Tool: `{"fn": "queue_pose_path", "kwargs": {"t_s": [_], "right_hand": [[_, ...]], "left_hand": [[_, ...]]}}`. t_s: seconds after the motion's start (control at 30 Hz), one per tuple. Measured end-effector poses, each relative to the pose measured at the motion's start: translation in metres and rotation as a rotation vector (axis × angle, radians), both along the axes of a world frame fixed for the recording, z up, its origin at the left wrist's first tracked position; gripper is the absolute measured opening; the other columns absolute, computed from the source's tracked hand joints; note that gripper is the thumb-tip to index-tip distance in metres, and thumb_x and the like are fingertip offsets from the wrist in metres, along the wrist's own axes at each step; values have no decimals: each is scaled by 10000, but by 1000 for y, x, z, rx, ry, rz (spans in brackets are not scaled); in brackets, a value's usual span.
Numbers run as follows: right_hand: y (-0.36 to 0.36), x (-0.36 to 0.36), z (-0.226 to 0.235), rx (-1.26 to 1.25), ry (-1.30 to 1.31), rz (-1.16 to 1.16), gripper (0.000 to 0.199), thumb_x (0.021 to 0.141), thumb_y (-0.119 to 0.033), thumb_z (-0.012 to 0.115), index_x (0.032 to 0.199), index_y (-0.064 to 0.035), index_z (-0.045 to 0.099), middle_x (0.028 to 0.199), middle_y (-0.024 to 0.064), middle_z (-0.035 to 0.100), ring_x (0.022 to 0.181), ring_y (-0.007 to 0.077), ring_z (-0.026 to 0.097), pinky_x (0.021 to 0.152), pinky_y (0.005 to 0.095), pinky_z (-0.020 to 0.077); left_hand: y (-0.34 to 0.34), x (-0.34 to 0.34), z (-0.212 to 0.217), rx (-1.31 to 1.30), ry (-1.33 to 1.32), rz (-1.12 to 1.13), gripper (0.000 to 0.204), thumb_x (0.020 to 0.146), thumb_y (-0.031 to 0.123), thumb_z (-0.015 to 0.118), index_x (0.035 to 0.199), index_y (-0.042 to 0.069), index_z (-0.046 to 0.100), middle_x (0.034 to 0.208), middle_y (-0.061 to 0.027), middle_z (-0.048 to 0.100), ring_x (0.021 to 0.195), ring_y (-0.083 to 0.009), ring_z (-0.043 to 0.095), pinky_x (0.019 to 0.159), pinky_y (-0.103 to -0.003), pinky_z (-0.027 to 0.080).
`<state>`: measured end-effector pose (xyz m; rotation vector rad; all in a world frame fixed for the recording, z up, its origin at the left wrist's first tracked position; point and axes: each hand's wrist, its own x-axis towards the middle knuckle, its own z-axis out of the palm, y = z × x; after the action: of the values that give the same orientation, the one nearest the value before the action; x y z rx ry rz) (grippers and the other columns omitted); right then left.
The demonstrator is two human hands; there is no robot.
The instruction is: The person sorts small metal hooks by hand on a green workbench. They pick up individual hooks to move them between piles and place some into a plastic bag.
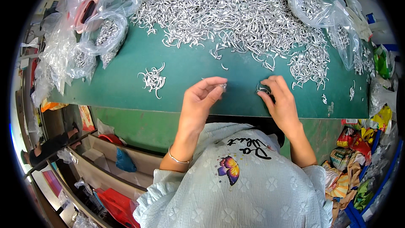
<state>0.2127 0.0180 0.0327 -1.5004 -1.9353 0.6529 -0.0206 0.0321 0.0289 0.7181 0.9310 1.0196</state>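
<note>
Over the near part of the green tabletop, my left hand [203, 96] is closed, thumb against fingers, on a small silvery metal piece [223, 86]. To its right my right hand [278, 97] curls thumb and fingers around a few curved silvery metal pieces [263, 89]. A small heap of the same curved pieces [152, 80] lies left of my left hand. Beyond both hands spreads a big pile of curved metal pieces [228, 12], with a smaller cluster [310, 65] at its right. One loose piece [224, 66] lies between pile and hands.
Clear plastic bags with metal pieces stand at the left [110, 38] and right [314, 4] of the green table [118, 88]. A person [46, 147] shows at the far left. Below are a brown open-topped frame [101, 156] and, at right, colourful packages [350, 143].
</note>
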Motion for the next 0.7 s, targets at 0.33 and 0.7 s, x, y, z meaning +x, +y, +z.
{"fn": "queue_pose_path", "kwargs": {"t_s": [0.33, 0.7], "right_hand": [[2, -15, 12, -67, 266, 57, 218, 830, 28, 696, 1035, 17, 624, 971, 134, 606, 802, 270, 616, 707, 342, 503], [14, -9, 8, -22, 135, 47, 198, 811, 1, 713, 991, 9, 630, 965, 135, 607, 920, 323, 593, 783, 388, 490]], "left_hand": [[-2, 6, 0, -158, -230, 18, 208, 927, 81, 661, 1124, 18, 638, 1029, -80, 662, 969, -206, 604, 838, -312, 479], [-6, -4, -1, 703, 1155, 195, 432, 681, -18, 810, 1078, 41, 650, 996, -113, 635, 923, -300, 587, 919, -383, 425]]}}
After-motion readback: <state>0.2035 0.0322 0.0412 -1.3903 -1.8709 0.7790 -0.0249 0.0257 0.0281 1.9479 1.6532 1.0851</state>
